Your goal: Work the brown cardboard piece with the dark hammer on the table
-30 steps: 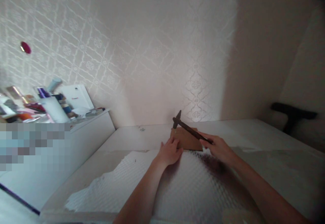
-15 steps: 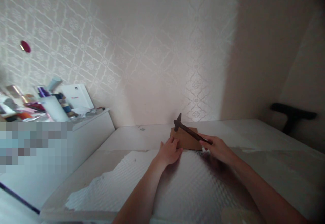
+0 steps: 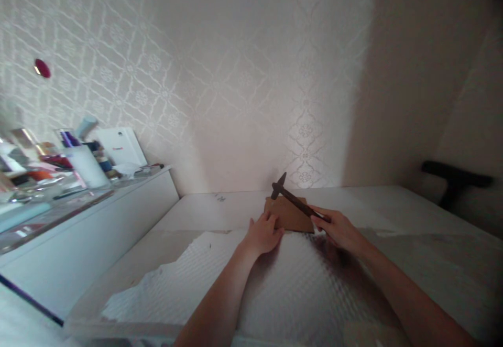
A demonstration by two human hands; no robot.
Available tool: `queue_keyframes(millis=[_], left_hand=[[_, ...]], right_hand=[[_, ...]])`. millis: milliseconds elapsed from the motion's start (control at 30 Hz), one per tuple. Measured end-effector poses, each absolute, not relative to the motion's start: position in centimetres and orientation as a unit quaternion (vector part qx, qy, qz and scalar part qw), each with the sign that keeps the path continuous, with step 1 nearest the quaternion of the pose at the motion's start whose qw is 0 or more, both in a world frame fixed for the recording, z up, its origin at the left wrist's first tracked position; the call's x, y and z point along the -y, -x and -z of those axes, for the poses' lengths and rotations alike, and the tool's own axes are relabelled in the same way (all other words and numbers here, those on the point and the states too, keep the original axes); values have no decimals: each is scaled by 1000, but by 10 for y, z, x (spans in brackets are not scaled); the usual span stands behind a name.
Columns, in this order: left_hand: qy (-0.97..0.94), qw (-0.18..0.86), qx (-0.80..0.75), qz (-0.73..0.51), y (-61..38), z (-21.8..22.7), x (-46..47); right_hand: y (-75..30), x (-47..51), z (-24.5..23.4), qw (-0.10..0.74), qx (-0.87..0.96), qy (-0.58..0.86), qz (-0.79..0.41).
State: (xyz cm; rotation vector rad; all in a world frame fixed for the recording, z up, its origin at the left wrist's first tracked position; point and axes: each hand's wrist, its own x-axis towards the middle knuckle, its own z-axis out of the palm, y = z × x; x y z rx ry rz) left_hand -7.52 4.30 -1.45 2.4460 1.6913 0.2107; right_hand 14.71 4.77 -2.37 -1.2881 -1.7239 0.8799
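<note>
My right hand [image 3: 333,227] is wrapped round the handle of a hammer [image 3: 296,202]. Its dark head, with one pointed end, is over the upper left part of a brown piece of cardboard [image 3: 295,220]. My left hand [image 3: 264,232] grips the cardboard at its left side, with fingers on its face and the thumb near the lower edge. Whether a small item sits under those fingers I cannot make out. Beneath the cardboard and both forearms spreads a white, bumpy sheet [image 3: 196,279], with a torn-looking left edge.
Left of me stands a white cabinet [image 3: 129,231] crowded with bottles, a white cup [image 3: 89,167] and a white box [image 3: 122,147]. A patterned wall [image 3: 236,100] rises behind the table [image 3: 353,205]. At the right is a black T-shaped object [image 3: 456,176].
The hammer's head has tilted and moved slightly right, its pointed end a little higher. My left hand keeps its place on the cardboard. The view has shifted slightly.
</note>
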Motion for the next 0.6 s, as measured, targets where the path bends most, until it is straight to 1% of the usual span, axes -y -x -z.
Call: queue_keyframes(millis=[100, 267, 600], left_hand=[[-817, 78, -566, -74, 75, 15, -43], [-819, 78, -563, -77, 76, 16, -43], [-816, 77, -568, -71, 75, 15, -44]], right_hand=[[-146, -47, 23, 383, 662, 512, -390], [-144, -46, 25, 394, 630, 513, -430], [-143, -43, 22, 402, 611, 518, -444]])
